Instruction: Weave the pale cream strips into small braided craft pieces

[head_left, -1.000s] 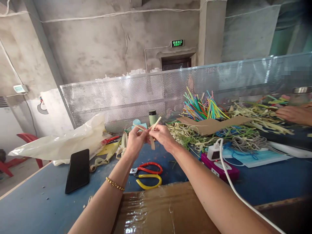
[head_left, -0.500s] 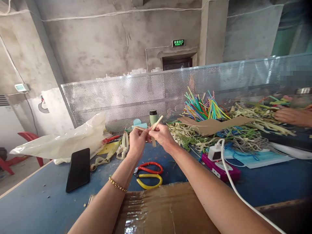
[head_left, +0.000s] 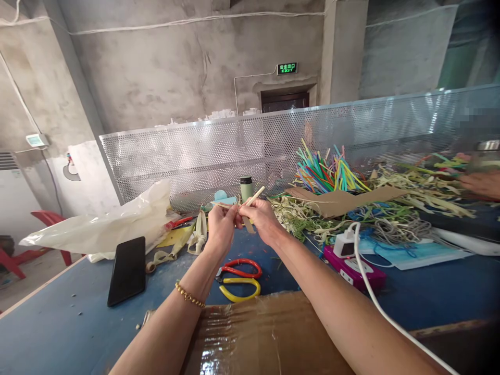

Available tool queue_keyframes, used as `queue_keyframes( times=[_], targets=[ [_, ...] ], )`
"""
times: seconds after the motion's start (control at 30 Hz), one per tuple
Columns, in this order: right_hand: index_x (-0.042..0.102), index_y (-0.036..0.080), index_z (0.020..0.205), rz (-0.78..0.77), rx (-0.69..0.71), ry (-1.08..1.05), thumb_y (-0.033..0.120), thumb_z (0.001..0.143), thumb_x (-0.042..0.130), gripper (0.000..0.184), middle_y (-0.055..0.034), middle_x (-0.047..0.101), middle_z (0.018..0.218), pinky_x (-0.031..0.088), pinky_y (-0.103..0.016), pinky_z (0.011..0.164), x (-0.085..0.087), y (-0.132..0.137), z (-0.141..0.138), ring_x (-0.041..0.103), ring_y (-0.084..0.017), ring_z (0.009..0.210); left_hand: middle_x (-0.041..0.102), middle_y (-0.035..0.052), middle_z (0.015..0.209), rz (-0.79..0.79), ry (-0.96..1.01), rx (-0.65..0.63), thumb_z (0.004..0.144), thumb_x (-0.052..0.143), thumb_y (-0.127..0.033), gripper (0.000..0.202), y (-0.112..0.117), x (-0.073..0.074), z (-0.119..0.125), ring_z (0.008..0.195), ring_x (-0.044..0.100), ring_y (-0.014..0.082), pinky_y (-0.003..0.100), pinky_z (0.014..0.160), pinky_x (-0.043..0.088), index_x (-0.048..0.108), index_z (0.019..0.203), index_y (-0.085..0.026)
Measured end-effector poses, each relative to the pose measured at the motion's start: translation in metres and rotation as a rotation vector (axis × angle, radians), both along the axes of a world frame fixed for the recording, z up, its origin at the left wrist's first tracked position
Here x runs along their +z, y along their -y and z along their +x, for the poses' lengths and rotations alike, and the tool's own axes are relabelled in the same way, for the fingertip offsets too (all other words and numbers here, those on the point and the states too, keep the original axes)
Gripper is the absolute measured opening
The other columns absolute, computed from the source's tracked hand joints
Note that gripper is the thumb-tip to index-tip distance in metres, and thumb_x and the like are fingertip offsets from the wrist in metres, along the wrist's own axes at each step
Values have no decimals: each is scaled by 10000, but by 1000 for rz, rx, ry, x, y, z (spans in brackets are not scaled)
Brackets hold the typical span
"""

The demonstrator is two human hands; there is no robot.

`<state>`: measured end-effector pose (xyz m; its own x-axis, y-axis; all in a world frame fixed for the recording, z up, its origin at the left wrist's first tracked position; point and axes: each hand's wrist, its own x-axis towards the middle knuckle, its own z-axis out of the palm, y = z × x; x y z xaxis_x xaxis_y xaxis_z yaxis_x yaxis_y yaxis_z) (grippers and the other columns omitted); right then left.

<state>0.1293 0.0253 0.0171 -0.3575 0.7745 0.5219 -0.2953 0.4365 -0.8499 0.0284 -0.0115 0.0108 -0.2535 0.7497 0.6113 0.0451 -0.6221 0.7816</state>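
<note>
Pale strip-ends [head_left: 257, 196], three; two hands [head_left: 222, 224] [head_left: 261, 217]

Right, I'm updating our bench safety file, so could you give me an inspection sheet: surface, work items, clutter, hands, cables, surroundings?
Surface: blue table; taped brown cardboard at the near side.
Work items: pale strips between the hands; red-and-yellow-handled scissors lying nearby, blades mostly hidden.
Clutter: black phone, plastic bag, colourful stems, loose fibre heap, blue mask.
Hands: left hand and right hand both pinch the strips; a co-worker's hand at the right edge, blurred.
Cables: white cable loops by a white plug on a purple power box, then passes the right forearm.
Surroundings: perforated metal panel behind; lit exit sign above a doorway.
</note>
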Motion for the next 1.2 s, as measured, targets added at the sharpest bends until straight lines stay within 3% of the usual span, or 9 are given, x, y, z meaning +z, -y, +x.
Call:
queue_keyframes(
  times=[0.13,0.27,0.43,0.5,0.57,0.73,1.03,1.13,1.2],
  targets=[
    [601,167,656,-26,37,-22,215,664,617,52,3,604,541,428,-253,558,0,-5,5,552,-127,529,546,-4,491,-23,25,-65,807,657,-267,250,-2,2,-6,444,481,95,233,498,374,537,615,-160],
    [685,144,826,58,126,83,277,756,581,183,-30,669,696,451,-265,644,0,-14,15,602,-142,658,565,-5,573,-56,114,-217,789,699,-284,216,-4,4,-18,473,494,80,224,521,396,561,698,-144],
    [721,159,861,320,-149,243,226,741,626,167,-53,649,899,461,-267,686,2,-19,18,581,-140,744,571,13,606,-178,234,-397,762,710,-223,161,-5,5,-25,491,497,72,207,503,384,656,802,-77],
    [724,166,794,420,-278,273,238,732,669,111,-56,623,913,455,-261,680,2,-20,17,560,-140,750,576,16,608,-200,242,-421,755,723,-234,174,-5,6,-27,502,508,77,215,519,398,665,796,-75],
    [717,166,756,456,-306,279,279,748,686,117,-54,625,878,447,-253,662,0,-21,16,559,-142,744,567,9,590,-206,217,-441,745,746,-266,197,-4,7,-28,506,511,82,227,540,410,657,753,-90],
    [677,155,788,360,-109,272,332,824,616,191,-28,671,705,413,-231,567,-3,-19,13,570,-130,607,566,2,566,-210,139,-390,657,815,-278,239,-5,6,-31,486,495,80,234,517,381,652,670,-104],
    [605,158,617,306,-407,349,205,740,573,136,4,571,555,319,-228,522,-5,-13,5,480,-118,554,647,27,700,-38,64,-151,586,835,-239,208,-14,-2,-25,543,526,95,242,521,396,684,663,-119],
    [636,152,656,273,-330,333,259,774,581,168,-3,596,580,326,-229,525,-5,-14,6,490,-117,547,630,25,662,-66,102,-192,611,818,-208,173,-12,1,-30,551,527,97,239,539,413,680,662,-118],
    [645,148,647,320,-268,362,295,802,589,220,-1,595,577,316,-232,527,-3,-14,9,481,-113,538,560,6,556,-156,148,-324,658,792,-195,146,-12,3,-39,542,516,97,229,558,429,682,688,-103]
  ],
)
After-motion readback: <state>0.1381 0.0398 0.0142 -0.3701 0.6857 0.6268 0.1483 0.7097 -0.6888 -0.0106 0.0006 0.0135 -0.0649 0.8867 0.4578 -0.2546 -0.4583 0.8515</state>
